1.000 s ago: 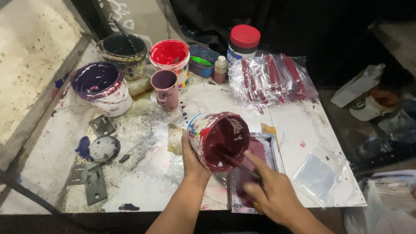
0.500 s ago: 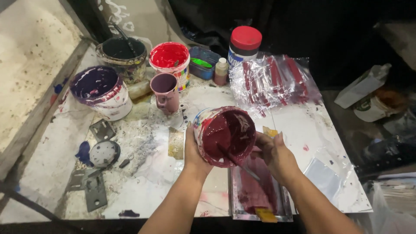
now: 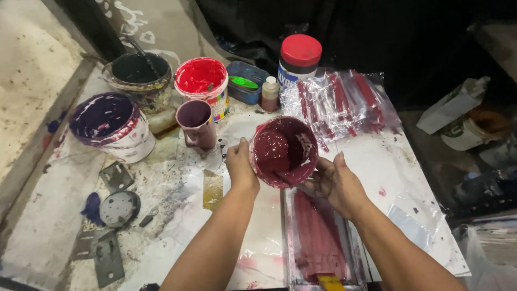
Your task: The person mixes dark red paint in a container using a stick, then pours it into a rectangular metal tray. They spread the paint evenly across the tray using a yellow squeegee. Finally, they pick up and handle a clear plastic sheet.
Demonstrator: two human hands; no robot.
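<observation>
My left hand (image 3: pixel 240 166) grips the left side of a small cup of dark red paint (image 3: pixel 284 151), held tilted toward me above the table. My right hand (image 3: pixel 334 182) supports the cup's lower right rim; a thin stick seems to run from its fingers into the cup, though I cannot tell for sure. Directly below lies a flat tray (image 3: pixel 319 237) covered with maroon paint, with a yellow-handled tool (image 3: pixel 329 282) at its near end.
At the back stand a purple paint tub (image 3: pixel 110 125), a black paint tub (image 3: pixel 139 75), a red paint tub (image 3: pixel 203 83), a mauve cup (image 3: pixel 197 125), a red-lidded jar (image 3: pixel 299 60) and a small bottle (image 3: pixel 270 93). Bagged red sticks (image 3: pixel 340 103) lie right. Metal plates (image 3: pixel 110 226) lie left.
The cup has risen and moved right, tilting more toward me. My right hand came up from the tray to the cup's lower rim.
</observation>
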